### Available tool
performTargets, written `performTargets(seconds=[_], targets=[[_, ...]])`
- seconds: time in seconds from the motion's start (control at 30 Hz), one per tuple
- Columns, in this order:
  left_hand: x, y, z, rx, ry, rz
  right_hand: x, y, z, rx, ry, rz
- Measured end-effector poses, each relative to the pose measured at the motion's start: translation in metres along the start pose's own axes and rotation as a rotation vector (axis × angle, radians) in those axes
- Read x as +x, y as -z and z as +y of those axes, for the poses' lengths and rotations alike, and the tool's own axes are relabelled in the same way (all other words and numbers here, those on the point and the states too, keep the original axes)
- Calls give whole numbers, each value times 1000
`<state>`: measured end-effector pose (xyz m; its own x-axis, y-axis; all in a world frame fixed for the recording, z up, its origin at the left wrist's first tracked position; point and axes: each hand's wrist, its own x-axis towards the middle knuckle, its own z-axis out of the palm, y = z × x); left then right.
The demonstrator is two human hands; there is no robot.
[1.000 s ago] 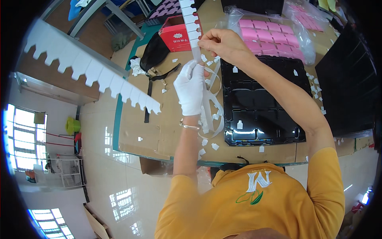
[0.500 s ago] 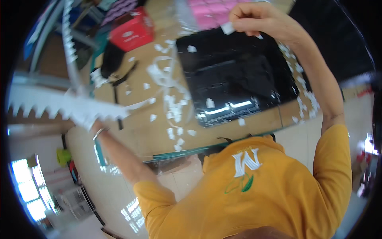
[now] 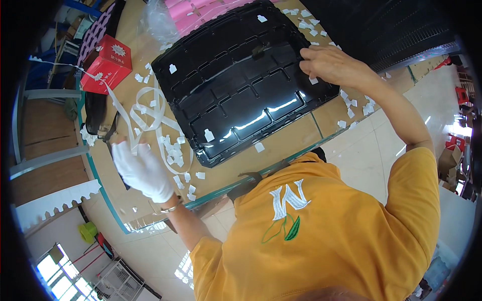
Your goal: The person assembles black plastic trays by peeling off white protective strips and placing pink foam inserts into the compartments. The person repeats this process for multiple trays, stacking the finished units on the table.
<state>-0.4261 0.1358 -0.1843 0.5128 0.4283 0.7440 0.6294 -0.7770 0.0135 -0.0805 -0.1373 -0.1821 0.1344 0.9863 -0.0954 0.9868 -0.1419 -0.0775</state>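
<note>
The brown bench (image 3: 295, 133) carries a black rectangular plastic tray (image 3: 238, 83) near its front edge. Your bare right hand (image 3: 332, 65) is over its right end, your white-gloved left hand (image 3: 143, 171) leftward; whether fingers grip, I can't tell.

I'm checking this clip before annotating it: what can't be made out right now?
In the head view:
Left hand: too blurred to tell whether it pinches anything.
White tab: partly covered by the right hand.
Pink sheets: far side cut off by the picture's upper edge.
Toothed white strip: outer end lost at the dark rim.
</note>
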Motion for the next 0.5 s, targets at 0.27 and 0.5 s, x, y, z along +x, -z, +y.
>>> performTargets(seconds=[0.27, 0.5], targets=[[-7, 13, 50, -162, -72, -137, -45, -25, -8, -111, -46, 290], [-25, 6, 62, -185, -17, -333, -53, -45, -35, -233, -141, 240]])
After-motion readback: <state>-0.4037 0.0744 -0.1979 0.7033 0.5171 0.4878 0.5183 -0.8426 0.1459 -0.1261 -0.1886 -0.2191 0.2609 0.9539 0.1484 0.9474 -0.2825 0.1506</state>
